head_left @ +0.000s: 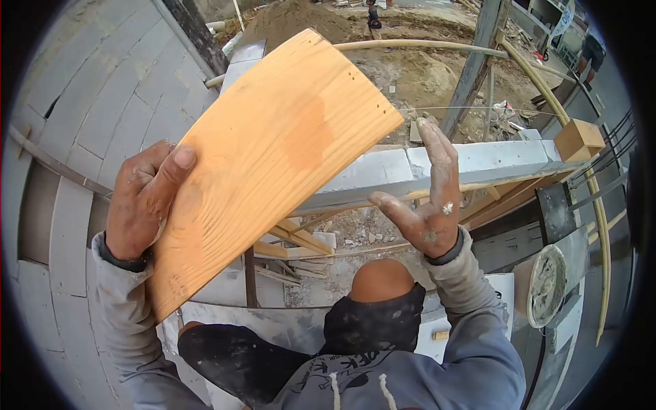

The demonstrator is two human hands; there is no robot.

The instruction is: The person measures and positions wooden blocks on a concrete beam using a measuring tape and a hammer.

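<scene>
A wide, light-coloured wooden board [273,157] is held up at a slant in front of me. My left hand [147,198] grips its left edge, with the thumb on the near face and the other fingers hidden behind. My right hand [430,198] is raised to the right of the board, thumb and fingers apart, nothing in it. White mortar smears mark its skin. Beyond both hands runs a low wall of pale grey blocks [369,171], partly covered by the board.
A bucket of grey mortar [547,287] stands at the right. A short timber block [578,140] sits at the wall's right end. Bamboo poles [424,44] and an upright post [478,65] cross the far side. A block wall [102,82] rises at left. A person [591,55] is far right.
</scene>
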